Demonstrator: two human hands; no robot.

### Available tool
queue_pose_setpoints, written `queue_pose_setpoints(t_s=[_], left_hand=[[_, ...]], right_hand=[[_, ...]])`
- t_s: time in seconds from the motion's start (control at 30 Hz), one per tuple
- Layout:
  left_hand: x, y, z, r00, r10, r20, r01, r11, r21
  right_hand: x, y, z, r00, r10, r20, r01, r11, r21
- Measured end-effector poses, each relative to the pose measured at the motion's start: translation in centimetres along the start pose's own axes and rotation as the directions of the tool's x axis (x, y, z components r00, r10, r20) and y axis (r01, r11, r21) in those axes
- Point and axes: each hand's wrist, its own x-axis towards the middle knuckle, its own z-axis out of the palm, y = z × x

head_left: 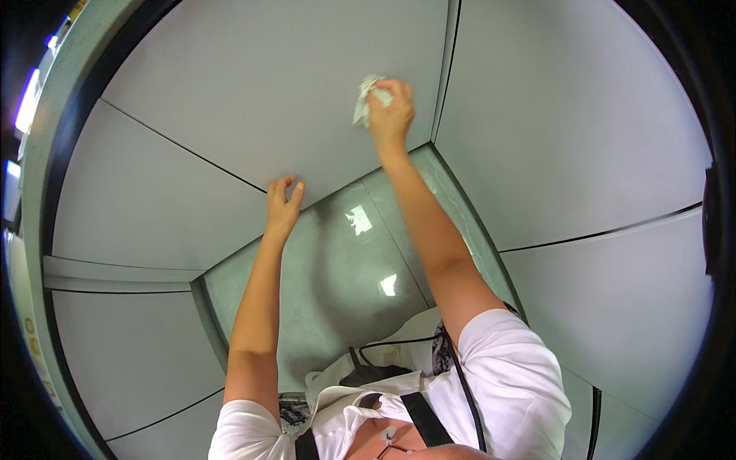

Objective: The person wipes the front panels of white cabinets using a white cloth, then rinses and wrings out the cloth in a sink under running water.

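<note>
My right hand is reached far forward, its fingers closed round a crumpled white cloth at the light grey wall panel. Part of the cloth is covered by the fingers. Lower and to the left, my left hand holds nothing. Its fingers are apart and bent a little, close to the panel's lower edge beside a dark seam; whether the fingertips touch the panel I cannot tell.
Grey panels surround me, with another wall panel on the right and a corner strip between. Below lies a glossy greenish tiled floor with light reflections. A dark-edged door frame curves along the left. A black cable hangs over my shirt.
</note>
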Motion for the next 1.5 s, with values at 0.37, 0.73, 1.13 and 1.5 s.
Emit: queue_pose_setpoints(t_s=[0.37, 0.73, 1.13, 1.5], left_hand=[[-0.2, 0.8, -0.5, 1.0, -0.017, -0.005, 0.017, 0.999, -0.041], [0.5, -1.1, 0.2, 0.996, 0.06, -0.063, -0.062, 0.998, -0.03], [-0.3, -0.3, -0.9, 0.997, 0.055, -0.059, -0.058, 0.996, -0.064], [-0.3, -1.9, -1.3, 0.993, 0.054, -0.103, -0.064, 0.993, -0.095]], right_hand=[[3.5, 2.6, -2.5, 0.988, 0.009, -0.157, -0.023, 0.996, -0.085], [-5.0, -1.8, 1.8, 0.91, -0.348, 0.225, 0.361, 0.932, -0.02], [-2.6, 5.5, -2.2, 1.0, -0.007, 0.009, 0.008, 0.996, -0.085], [-7.2, 2.1, 1.8, 0.979, -0.154, 0.134, 0.155, 0.988, 0.002]])
